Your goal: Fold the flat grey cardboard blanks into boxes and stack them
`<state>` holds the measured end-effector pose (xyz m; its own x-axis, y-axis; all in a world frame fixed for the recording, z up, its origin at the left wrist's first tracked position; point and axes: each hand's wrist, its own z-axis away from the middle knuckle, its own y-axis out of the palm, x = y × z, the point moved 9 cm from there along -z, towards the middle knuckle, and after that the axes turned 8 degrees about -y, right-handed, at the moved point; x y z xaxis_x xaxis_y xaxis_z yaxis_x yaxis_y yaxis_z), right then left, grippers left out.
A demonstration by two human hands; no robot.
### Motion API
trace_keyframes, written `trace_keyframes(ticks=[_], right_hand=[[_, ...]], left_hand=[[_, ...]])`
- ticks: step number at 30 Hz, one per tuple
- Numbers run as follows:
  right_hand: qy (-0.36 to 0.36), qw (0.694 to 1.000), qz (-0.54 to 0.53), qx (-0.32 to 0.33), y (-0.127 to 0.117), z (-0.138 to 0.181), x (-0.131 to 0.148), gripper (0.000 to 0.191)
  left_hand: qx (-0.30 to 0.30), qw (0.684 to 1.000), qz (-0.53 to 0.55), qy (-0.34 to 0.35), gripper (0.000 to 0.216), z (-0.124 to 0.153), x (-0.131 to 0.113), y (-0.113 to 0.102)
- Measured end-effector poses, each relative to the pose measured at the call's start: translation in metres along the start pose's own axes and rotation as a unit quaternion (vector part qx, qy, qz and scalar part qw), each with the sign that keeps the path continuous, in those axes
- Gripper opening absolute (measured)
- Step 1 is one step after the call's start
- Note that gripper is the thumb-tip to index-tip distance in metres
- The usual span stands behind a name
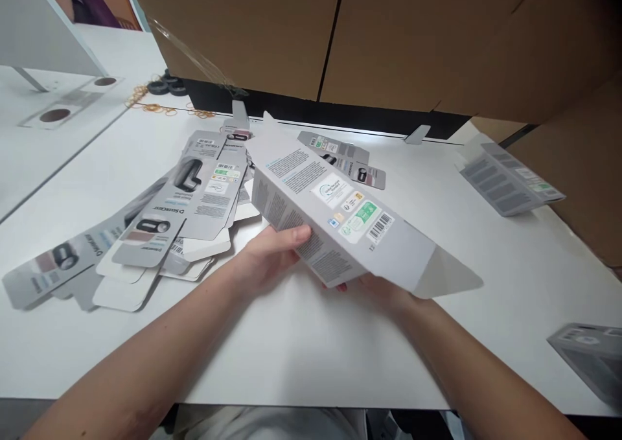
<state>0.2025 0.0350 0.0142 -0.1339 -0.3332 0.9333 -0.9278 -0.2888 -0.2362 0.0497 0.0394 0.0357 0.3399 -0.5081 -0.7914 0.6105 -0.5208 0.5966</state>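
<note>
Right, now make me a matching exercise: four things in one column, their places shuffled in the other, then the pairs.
1. Opened carton
2. Pile of flat cartons
3. Rubber bands
4. Brown cardboard

A. Scattered beside black rings
B. Standing across the back
C. In the left hand, right hand at its lower edge
D. Overlapping, just left of the opened carton

Pairs: 1-C, 2-D, 3-A, 4-B

Setting: apparently a packing workstation in a workshop. Evidence: a smooth white tabletop (pixel 534 265) bearing a heap of flat, grey printed cardboard cartons (pixel 207 190), loose thin tan rubber bands (pixel 158 109) and small black rings (pixel 158 89); large plain brown cardboard panels (pixel 253 35) stand behind.
</note>
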Motion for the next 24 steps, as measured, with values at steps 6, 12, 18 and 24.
trace_keyframes(ticks=[6,12,18,24], right_hand=[[0.073,0.991,-0.04,-0.106,-0.023,-0.004,-0.001,0.062],[-0.098,0.976,0.01,-0.192,-0.047,-0.005,0.029,0.051],[-0.27,0.944,0.108,-0.158,-0.037,0.0,0.069,0.01],[-0.258,0.959,0.09,-0.08,-0.026,-0.007,0.071,0.019]], left_hand=[[-0.208,0.954,0.137,0.169,0.056,0.006,-0.03,-0.046],[-0.27,0.925,0.165,0.209,0.059,0.008,-0.035,-0.062],[-0.248,0.955,0.107,0.126,0.065,-0.001,-0.019,-0.06],[-0.224,0.966,0.065,0.114,0.06,-0.003,-0.018,-0.059]])
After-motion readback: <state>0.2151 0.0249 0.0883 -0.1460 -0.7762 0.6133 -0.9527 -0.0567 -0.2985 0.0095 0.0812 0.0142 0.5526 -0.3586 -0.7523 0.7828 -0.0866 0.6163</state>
